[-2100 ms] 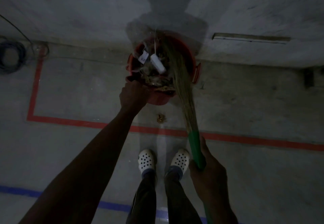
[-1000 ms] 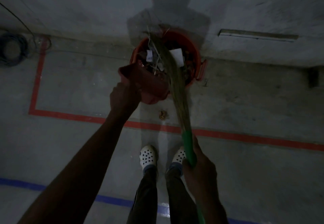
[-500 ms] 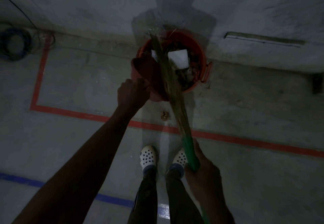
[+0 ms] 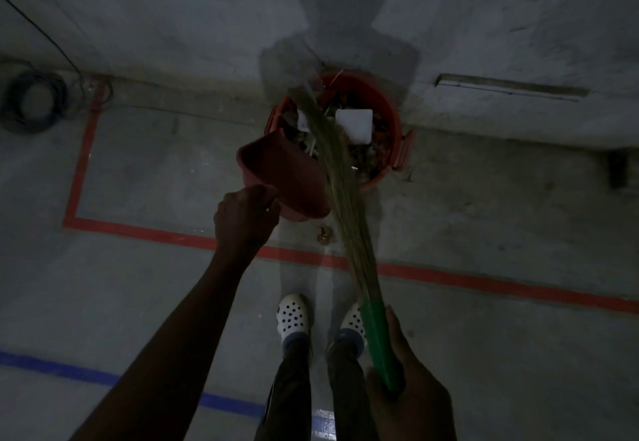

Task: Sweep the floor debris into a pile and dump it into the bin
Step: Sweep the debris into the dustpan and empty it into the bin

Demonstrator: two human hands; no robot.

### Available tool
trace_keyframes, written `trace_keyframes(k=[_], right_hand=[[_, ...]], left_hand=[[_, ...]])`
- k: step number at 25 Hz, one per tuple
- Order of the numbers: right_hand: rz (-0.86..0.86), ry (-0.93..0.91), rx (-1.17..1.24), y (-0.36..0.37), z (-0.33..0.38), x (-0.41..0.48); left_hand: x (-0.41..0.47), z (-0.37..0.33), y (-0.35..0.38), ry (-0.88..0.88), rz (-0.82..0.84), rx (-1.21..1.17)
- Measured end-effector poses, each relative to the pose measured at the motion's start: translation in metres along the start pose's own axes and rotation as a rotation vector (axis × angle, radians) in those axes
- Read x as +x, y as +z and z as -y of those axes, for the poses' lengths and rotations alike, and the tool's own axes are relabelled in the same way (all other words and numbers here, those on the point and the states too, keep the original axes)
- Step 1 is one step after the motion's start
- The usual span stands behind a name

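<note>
A red bin stands against the wall, holding debris and a white square piece. My left hand grips a dark red dustpan, tipped with its underside toward me at the bin's near left rim. My right hand grips the green handle of a straw broom. The bristles reach up over the dustpan's right edge and into the bin. One small brown scrap lies on the floor just in front of the bin.
Red tape runs across the concrete floor, with a corner at the left. Blue tape crosses nearer me. A coiled dark cable lies at the far left by the wall. My feet in white perforated clogs stand behind the red line.
The dustpan held debris over the bin; now it is tipped with its underside showing and has slid back left of the rim. The broom tip swept leftward across the bin.
</note>
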State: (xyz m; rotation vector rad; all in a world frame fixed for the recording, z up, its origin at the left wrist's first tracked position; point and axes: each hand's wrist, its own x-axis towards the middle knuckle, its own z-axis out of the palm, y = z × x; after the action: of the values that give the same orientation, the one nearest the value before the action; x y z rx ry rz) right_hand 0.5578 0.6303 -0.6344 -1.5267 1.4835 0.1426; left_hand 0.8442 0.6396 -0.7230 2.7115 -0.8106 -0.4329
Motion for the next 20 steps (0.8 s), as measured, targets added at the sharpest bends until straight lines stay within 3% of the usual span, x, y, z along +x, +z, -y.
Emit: trace_keyframes(k=[5,11,16,20], right_hand=[[0.146,0.011,0.115,0.000,0.018,0.010],[0.241,-0.018,0.067,0.044,0.056,0.118],[0.195,0.142,0.114,0.042,0.009,0.042],[0.189,0.011,0.137,0.053,0.027,0.050]], left_hand=[[0.006,0.010,-0.015,0.006,-0.059,-0.019],[0.022,0.017,-0.013,0.029,-0.041,0.008],[0.002,0.026,0.015,0.238,0.048,0.090],[-0.008,0.021,0.024,0.259,0.034,0.091]])
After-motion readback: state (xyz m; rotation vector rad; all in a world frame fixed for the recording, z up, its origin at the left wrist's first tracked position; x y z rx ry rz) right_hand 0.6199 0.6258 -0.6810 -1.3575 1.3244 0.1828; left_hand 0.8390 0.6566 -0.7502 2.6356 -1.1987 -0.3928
